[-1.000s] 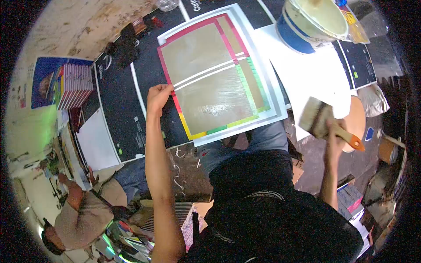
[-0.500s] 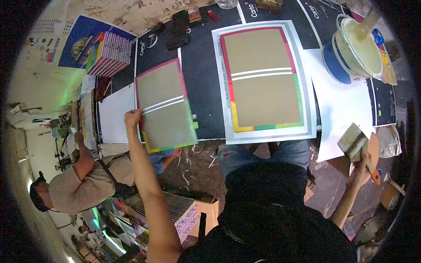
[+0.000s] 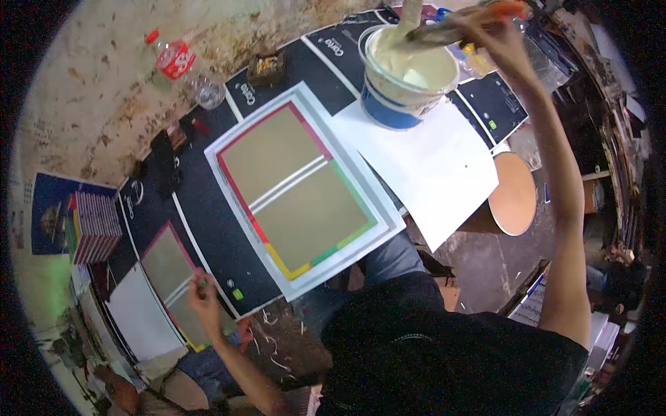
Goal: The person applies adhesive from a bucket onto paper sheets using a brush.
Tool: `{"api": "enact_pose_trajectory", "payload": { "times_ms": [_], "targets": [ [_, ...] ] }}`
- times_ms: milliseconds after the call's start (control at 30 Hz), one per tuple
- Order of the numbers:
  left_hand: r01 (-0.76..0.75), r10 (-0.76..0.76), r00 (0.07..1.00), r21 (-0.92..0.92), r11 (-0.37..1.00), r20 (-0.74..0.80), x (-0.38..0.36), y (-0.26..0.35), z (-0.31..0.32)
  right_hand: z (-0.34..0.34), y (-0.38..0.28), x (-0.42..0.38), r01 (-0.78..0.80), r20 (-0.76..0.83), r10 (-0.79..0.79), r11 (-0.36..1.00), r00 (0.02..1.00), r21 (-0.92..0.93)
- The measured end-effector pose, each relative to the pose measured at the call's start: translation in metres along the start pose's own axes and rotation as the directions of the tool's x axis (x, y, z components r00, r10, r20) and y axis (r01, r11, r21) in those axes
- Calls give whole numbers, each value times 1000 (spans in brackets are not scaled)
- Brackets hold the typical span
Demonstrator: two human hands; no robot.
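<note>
My right hand (image 3: 494,36) grips a wide paste brush (image 3: 438,36) over the bucket (image 3: 394,111), its bristle end at the bucket's mouth. Thick cream-coloured paste (image 3: 395,61) fills much of the bucket, and a stick stands in it. Over the left cover board (image 3: 166,260), near its right edge, is my left hand (image 3: 202,295) with fingers curled together; whether anything is between them is hidden. A second cover board (image 3: 291,187) lies on white-bordered sheets in front of me, with coloured edges folded in and two white strips across its middle.
White paper (image 3: 444,173) lies beneath and beside the bucket. A stack of books (image 3: 100,225) stands at the far left, near another person (image 3: 166,395). A plastic bottle (image 3: 173,59) is by the wall, and a round-topped stool (image 3: 513,194) stands at right.
My right hand has risen with the brush from low at the right to the bucket. My left hand has shifted from the left board's left edge to its right side. The view has turned right.
</note>
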State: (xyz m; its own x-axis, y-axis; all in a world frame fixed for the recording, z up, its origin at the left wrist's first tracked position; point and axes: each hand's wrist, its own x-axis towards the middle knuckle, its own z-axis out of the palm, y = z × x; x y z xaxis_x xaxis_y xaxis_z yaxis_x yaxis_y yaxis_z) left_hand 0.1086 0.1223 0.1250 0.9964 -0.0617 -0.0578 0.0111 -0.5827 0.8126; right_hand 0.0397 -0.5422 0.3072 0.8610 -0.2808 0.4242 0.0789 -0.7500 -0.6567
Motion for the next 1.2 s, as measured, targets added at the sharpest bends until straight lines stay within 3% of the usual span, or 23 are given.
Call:
{"api": "enact_pose_trajectory", "payload": {
  "times_ms": [33,67,100,133,167,200,233,300,333,433,500,567,667,733,767,800,833,900,1000,1100,1133,1200],
  "targets": [
    [-27,27,999,-22,999,33,-13,5,14,17,0,15,-32,112,46,992,993,-119],
    [-51,54,996,-44,998,67,-25,4,25,35,5,23,-79,180,89,995,980,-60],
    [-43,49,996,-75,996,80,-37,0,35,45,-9,33,-85,345,194,947,918,-309],
    [-29,39,995,-104,994,96,-49,-3,43,63,12,36,-132,334,210,961,919,-241],
    [19,-2,994,-149,989,113,-61,3,49,77,42,42,-13,362,132,950,923,-312],
    [69,-44,990,-193,979,131,-73,12,52,90,45,34,19,239,61,947,969,-320],
    [120,-86,985,-232,965,150,-80,14,50,95,61,34,20,287,79,945,955,-328],
    [157,-134,977,-131,979,166,-95,-4,37,95,86,46,31,379,107,940,919,-340],
    [177,-161,972,-81,981,169,-102,-7,32,86,64,46,-106,402,208,959,891,-262],
    [231,-221,968,-79,970,116,-123,1,14,50,51,57,-72,269,120,981,956,-181],
    [179,-165,978,-111,977,123,-131,-14,7,15,36,69,-162,257,215,964,942,-212],
    [190,-178,973,-77,979,148,-137,7,0,-5,-19,70,-358,47,377,906,925,-228],
    [270,-265,957,-24,963,119,-153,-51,1,-23,-25,74,-210,-45,206,961,978,-178],
    [154,-159,982,48,987,106,-164,-53,7,-23,-25,78,-139,-95,130,986,987,-95],
    [96,-104,990,84,992,95,-171,-51,10,-24,-31,78,-157,-69,147,970,987,-184],
    [210,-223,963,97,973,151,-179,-35,7,-22,-40,74,-176,-38,172,949,984,-263],
    [189,-203,967,101,977,155,-187,-28,8,-17,-46,71,-189,-8,198,922,980,-338],
    [154,-171,972,116,981,160,-205,-23,4,-3,-35,67,-115,43,131,954,990,-276],
    [255,-283,947,183,949,150,-238,-51,-8,11,-18,62,37,95,-18,979,995,-202],
    [277,-289,955,140,951,73,-273,-62,-14,10,-4,60,32,251,61,935,966,-352],
    [283,-294,954,142,949,65,-282,-63,-15,13,10,60,181,253,-115,950,961,-256],
    [303,-312,949,152,941,42,-306,-62,-21,16,24,69,141,241,-64,938,968,-315]
  ]
}}
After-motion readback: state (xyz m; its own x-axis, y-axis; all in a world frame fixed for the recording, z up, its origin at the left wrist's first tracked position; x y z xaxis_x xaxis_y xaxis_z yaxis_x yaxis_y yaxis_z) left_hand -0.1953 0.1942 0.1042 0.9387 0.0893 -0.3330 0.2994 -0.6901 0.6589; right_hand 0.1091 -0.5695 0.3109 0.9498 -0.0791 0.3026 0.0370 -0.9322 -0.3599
